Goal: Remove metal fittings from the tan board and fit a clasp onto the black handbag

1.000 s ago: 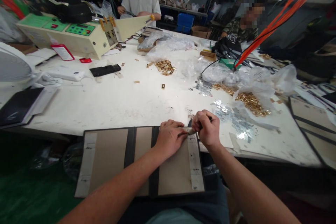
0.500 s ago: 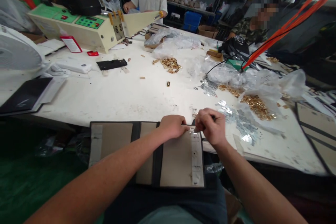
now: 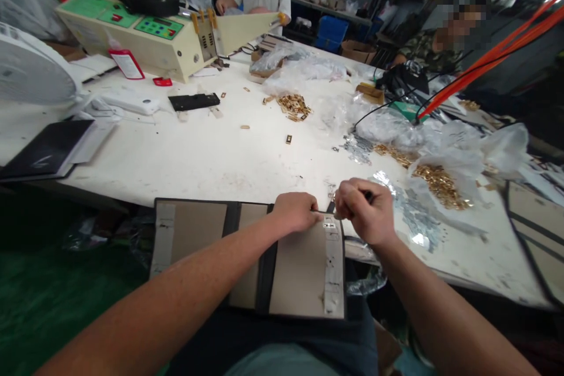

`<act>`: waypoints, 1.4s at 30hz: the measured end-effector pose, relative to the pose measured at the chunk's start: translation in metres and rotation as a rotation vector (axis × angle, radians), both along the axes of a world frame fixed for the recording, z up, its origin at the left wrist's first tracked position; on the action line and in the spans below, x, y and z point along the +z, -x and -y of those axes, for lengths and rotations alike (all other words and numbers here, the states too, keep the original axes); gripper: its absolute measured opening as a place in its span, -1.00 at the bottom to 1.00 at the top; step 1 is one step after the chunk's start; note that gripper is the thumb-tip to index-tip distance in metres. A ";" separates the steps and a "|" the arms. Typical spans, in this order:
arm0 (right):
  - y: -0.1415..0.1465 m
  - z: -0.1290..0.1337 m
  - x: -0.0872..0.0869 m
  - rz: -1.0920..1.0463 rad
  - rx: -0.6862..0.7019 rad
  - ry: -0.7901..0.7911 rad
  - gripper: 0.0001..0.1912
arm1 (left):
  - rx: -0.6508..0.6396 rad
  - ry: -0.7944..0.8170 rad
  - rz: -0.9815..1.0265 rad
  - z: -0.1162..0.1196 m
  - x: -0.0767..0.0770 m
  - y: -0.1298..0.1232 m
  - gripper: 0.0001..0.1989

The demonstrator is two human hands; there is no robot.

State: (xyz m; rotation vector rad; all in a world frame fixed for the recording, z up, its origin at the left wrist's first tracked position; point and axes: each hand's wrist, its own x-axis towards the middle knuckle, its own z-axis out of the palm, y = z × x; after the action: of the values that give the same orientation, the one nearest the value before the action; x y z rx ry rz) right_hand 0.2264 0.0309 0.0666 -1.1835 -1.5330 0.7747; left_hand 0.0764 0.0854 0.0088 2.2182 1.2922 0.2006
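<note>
Atop the tan folder (image 3: 291,270), right-hand fingers (image 3: 352,200) clench a slim dark tool (image 3: 331,207), left-hand fingers (image 3: 308,217) curled just beside it.

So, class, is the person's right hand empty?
No, the right hand grips a slim tool, with its tip near the top edge of the folder.

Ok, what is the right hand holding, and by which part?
The right hand holds a thin tool in its fingers, around the middle, with a dark end sticking out above the hand.
</note>
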 end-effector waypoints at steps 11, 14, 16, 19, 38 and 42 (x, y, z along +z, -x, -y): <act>-0.010 0.012 -0.016 -0.337 -0.083 -0.104 -0.55 | 0.025 0.000 -0.003 0.001 0.000 -0.001 -0.74; -0.007 0.016 -0.017 -0.222 -0.115 -0.035 -0.54 | 0.031 -0.001 -0.014 0.004 0.002 -0.002 -0.73; -0.011 0.021 -0.015 -0.068 -0.141 0.023 -0.53 | 0.032 -0.006 -0.017 0.006 0.003 -0.002 -0.74; -0.025 0.032 -0.013 0.221 -0.167 0.062 -0.57 | 0.036 -0.023 -0.006 0.003 0.003 -0.003 -0.74; -0.067 0.009 -0.046 0.757 -0.032 0.321 -0.57 | -0.388 -0.543 -0.158 0.180 -0.081 0.029 -0.23; -0.070 0.000 -0.041 0.651 -0.001 0.342 -0.66 | -0.442 -0.490 -0.190 0.166 -0.055 0.036 -0.21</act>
State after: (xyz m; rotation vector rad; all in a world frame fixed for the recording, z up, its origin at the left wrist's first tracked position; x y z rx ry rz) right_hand 0.2968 0.0310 0.0256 -1.8136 -1.9680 0.7027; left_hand 0.0400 -0.0802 -0.0457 2.9408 0.8678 0.1496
